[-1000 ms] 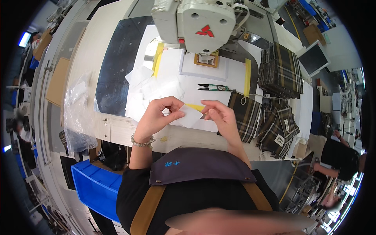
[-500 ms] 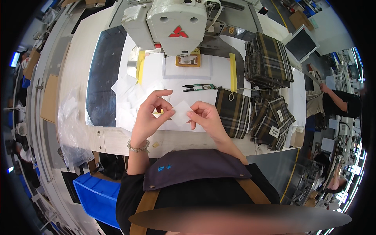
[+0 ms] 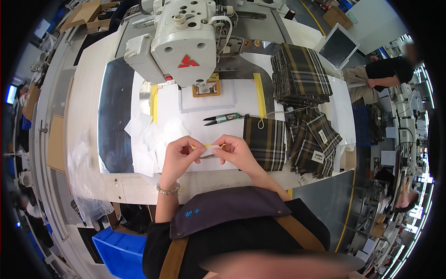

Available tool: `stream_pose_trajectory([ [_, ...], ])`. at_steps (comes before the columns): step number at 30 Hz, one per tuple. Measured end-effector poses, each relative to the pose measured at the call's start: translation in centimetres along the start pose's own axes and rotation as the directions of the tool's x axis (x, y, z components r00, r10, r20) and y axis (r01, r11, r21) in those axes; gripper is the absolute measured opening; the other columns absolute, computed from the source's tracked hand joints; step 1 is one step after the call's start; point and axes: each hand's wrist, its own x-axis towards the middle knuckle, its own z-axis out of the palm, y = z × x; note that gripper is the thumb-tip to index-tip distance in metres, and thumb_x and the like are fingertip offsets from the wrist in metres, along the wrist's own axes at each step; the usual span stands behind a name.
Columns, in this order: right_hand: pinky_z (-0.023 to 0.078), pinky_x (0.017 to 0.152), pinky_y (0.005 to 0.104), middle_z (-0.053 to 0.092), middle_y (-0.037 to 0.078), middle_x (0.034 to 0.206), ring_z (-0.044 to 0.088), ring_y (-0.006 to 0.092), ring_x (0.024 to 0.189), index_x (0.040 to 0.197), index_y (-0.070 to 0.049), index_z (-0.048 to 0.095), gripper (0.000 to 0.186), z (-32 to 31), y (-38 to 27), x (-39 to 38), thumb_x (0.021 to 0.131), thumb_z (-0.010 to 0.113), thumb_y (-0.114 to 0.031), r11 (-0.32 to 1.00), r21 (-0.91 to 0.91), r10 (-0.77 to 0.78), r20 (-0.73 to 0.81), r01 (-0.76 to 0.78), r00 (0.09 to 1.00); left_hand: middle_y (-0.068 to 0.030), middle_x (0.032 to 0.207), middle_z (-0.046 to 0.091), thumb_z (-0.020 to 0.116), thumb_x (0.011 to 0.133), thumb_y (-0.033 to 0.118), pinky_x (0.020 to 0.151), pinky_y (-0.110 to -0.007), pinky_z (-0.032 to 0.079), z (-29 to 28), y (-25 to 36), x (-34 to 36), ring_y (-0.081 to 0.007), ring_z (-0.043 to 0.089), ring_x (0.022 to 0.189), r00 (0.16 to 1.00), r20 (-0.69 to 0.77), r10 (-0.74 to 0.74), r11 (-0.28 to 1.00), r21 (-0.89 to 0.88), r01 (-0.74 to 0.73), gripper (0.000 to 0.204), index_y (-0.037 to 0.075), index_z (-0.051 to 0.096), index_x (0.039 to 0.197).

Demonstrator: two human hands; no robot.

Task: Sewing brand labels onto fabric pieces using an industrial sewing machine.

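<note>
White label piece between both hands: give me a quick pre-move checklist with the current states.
1. Left hand pinching white label piece: ok.
2. Right hand pinching its other end: ok.
3. Piece held above the table, not lying flat: ok.
4. Thread snips lying apart from both hands: ok.
5. Plaid fabric piece right of the right hand, touching or not: cannot tell.
6. Sewing machine head well away from fingers: ok.

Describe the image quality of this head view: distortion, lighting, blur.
Head view: strong fisheye, so the table edge bows and the corners go black; bright, even overhead light with soft shadows; both hands, left and right, and the sewing machine are sharp; a blurred band crosses the bottom edge.
</note>
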Motion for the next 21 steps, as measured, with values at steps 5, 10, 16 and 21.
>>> stream_pose_trajectory([
  [5,0.038,0.048,0.0198,0.066,-0.001,0.092,0.045,-0.0001,0.053,0.102,-0.003,0.065,0.02,-0.5,-2.6,0.0,0.083,0.069,-0.002,0.863,-0.484,-0.191,-0.051,0.143,0.98,-0.0034,0.077,0.068,0.07,0.083,-0.001,0.064,-0.02,0.052,0.9,-0.3,0.4,-0.0076,0.065,0.069,0.996,-0.041,0.082,0.996,0.026,-0.081,0.006,-0.002,0.067,0.088],
  [10,0.047,0.059,0.0231,0.067,0.004,0.092,0.056,0.0074,0.062,0.096,-0.003,0.067,0.019,-1.4,-4.1,1.2,0.079,0.064,0.005,0.703,-0.633,-0.392,0.033,0.323,0.919,-0.0096,0.091,0.073,0.066,0.08,-0.009,0.071,-0.023,0.055,1.9,0.7,2.1,-0.0119,0.069,0.075,0.949,-0.062,0.309,0.938,0.185,-0.293,0.013,-0.002,0.069,0.091],
  [16,0.052,0.071,0.0298,0.067,0.008,0.094,0.066,0.02,0.08,0.094,-0.002,0.066,0.02,-3.6,-5.6,4.5,0.077,0.061,0.008,0.603,-0.692,-0.467,0.096,0.396,0.879,-0.0113,0.094,0.073,0.065,0.078,-0.011,0.07,-0.025,0.057,2.1,1.7,5.4,-0.0148,0.07,0.077,0.91,-0.058,0.411,0.87,0.324,-0.372,0.016,-0.001,0.07,0.09],
  [21,0.052,0.071,0.0334,0.068,0.009,0.091,0.065,0.0259,0.08,0.093,-0.004,0.065,0.018,-5.6,-5.7,7.5,0.076,0.063,0.002,0.415,-0.814,-0.493,0.173,0.405,0.853,-0.0108,0.095,0.073,0.067,0.08,-0.007,0.07,-0.029,0.058,1.7,0.8,9.3,-0.0232,0.072,0.083,0.808,0.007,0.589,0.715,0.461,-0.526,0.013,0.001,0.069,0.089],
])
